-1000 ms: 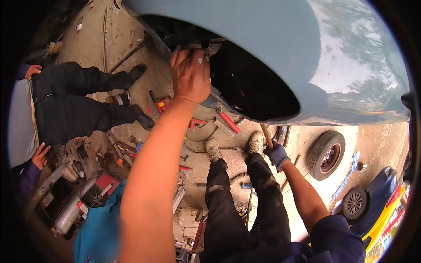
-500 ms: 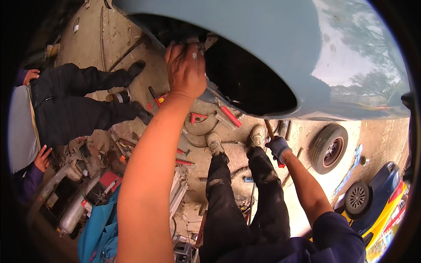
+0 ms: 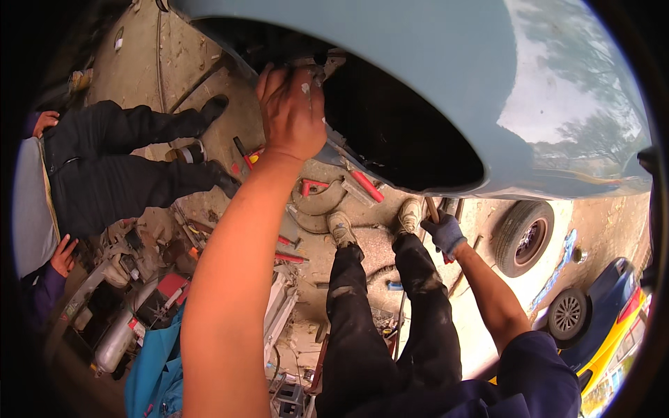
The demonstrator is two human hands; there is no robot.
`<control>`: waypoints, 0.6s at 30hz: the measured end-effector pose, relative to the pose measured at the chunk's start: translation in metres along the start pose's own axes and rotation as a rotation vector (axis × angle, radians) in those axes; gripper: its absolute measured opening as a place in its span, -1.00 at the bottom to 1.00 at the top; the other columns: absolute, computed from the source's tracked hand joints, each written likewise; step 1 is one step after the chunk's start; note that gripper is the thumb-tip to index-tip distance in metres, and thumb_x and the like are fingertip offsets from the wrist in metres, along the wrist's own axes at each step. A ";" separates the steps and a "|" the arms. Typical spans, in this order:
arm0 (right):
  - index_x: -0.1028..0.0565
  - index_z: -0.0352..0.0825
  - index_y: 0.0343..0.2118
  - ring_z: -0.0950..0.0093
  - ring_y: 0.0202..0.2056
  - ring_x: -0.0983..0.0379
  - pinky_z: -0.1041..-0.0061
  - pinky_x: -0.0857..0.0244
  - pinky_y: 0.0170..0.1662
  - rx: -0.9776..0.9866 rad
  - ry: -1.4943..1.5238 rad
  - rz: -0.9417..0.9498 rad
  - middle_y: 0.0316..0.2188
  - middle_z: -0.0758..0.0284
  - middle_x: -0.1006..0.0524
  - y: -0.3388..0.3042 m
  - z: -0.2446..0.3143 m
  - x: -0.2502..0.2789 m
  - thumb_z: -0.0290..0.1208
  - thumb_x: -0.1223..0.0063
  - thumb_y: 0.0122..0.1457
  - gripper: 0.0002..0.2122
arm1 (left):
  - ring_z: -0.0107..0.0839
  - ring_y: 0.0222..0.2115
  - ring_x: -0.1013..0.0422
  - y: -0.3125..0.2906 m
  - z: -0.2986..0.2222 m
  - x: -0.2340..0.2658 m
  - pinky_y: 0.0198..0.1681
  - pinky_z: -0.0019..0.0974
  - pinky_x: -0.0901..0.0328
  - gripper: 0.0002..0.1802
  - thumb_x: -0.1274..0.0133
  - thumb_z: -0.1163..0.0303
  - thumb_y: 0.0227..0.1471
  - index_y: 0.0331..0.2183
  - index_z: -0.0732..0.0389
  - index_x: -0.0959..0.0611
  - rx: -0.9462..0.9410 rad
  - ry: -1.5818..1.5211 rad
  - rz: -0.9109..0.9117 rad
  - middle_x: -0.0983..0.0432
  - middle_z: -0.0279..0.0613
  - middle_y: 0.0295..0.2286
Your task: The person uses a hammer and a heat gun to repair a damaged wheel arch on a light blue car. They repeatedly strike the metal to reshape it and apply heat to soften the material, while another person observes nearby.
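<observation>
My bare left hand (image 3: 293,115) reaches up to the dark wheel-arch opening (image 3: 397,132) of a grey-blue car body (image 3: 390,49). Its fingers curl over the opening's edge, next to a small metal part; what lies under the fingertips is hidden. On my right hand (image 3: 444,235) is a grey-blue work glove, closed round a wooden handle (image 3: 431,207). The upper end of that handle goes out of sight behind the lower edge of the car body, so the kind of tool does not show. A bit of red shows just under the glove.
A loose wheel (image 3: 524,238) lies at right, before a blue and yellow car (image 3: 599,334). Red-handled tools (image 3: 366,187) and hoses litter the ground by my shoes. Car parts (image 3: 115,306) are heaped at lower left. Another person in dark trousers (image 3: 115,167) stands at left.
The car body's lower edge sits slightly lower in the picture. My left hand has barely shifted left and remains at the opening; my right hand keeps its grip on the handle, with the glove slightly turned.
</observation>
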State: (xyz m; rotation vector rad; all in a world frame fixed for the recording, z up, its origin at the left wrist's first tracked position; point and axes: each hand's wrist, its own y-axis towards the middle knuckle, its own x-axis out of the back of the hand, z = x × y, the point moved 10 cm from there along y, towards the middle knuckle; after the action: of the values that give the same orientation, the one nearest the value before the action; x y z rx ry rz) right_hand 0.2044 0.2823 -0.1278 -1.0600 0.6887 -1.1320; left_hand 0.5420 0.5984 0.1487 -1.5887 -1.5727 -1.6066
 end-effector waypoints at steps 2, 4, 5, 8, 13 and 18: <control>-0.56 -0.39 -0.22 0.33 -0.48 -0.51 0.26 -0.44 -0.32 0.255 -0.277 -0.005 -0.54 0.15 -0.54 -0.007 0.019 -0.001 -0.21 -0.36 0.24 -0.69 | 0.05 -0.03 -0.43 0.000 0.000 0.001 0.35 0.14 -0.09 -0.71 -0.05 0.37 0.16 -0.13 0.31 -0.66 0.009 -0.003 -0.004 -0.66 0.06 -0.28; -0.58 -0.39 -0.18 0.31 -0.41 -0.58 0.27 -0.46 -0.25 0.263 -0.422 -0.105 -0.46 0.11 -0.60 -0.007 0.018 0.008 -0.21 -0.34 0.25 -0.69 | 0.05 -0.03 -0.43 -0.003 -0.004 0.000 0.35 0.14 -0.09 -0.70 -0.05 0.37 0.16 -0.12 0.32 -0.66 0.003 -0.008 0.009 -0.67 0.06 -0.26; -0.60 -0.39 -0.14 0.32 -0.39 -0.61 0.26 -0.48 -0.28 0.258 -0.418 -0.125 -0.45 0.11 -0.64 -0.009 0.016 0.010 -0.20 -0.35 0.23 -0.67 | 0.04 -0.02 -0.43 -0.002 -0.002 0.002 0.35 0.14 -0.09 -0.69 -0.04 0.37 0.17 -0.11 0.32 -0.66 0.022 0.003 0.008 -0.67 0.06 -0.25; -0.59 -0.42 -0.15 0.44 -0.64 -0.47 0.35 -0.42 -0.63 -0.268 -0.171 -0.050 -0.58 0.33 -0.51 -0.006 -0.035 0.003 -0.32 -0.35 0.25 -0.73 | 0.04 -0.01 -0.43 -0.002 -0.003 0.001 0.36 0.14 -0.08 -0.67 -0.04 0.37 0.17 -0.09 0.32 -0.66 0.006 -0.002 0.027 -0.68 0.06 -0.22; -0.57 -0.41 -0.21 0.45 -0.58 -0.39 0.32 -0.34 -0.46 0.435 -0.341 -0.077 -0.57 0.23 -0.54 -0.016 0.036 -0.017 -0.26 -0.38 0.22 -0.70 | 0.06 -0.01 -0.43 0.000 -0.003 0.001 0.37 0.16 -0.06 -0.67 -0.03 0.37 0.19 -0.07 0.31 -0.67 -0.010 0.007 0.011 -0.67 0.07 -0.22; -0.57 -0.40 -0.20 0.23 -0.51 -0.52 0.24 -0.43 -0.42 0.236 -0.319 -0.119 -0.49 0.13 -0.60 0.007 0.025 -0.002 -0.19 -0.36 0.21 -0.66 | 0.08 -0.03 -0.43 0.000 -0.005 0.001 0.36 0.20 -0.09 -0.72 -0.02 0.37 0.20 -0.13 0.30 -0.67 -0.021 0.027 0.037 -0.65 0.11 -0.20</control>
State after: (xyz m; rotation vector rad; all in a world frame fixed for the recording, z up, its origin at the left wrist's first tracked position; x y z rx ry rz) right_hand 0.2281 0.2920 -0.1255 -1.0572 0.2366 -1.0837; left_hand 0.5398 0.5948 0.1511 -1.5913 -1.5091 -1.6235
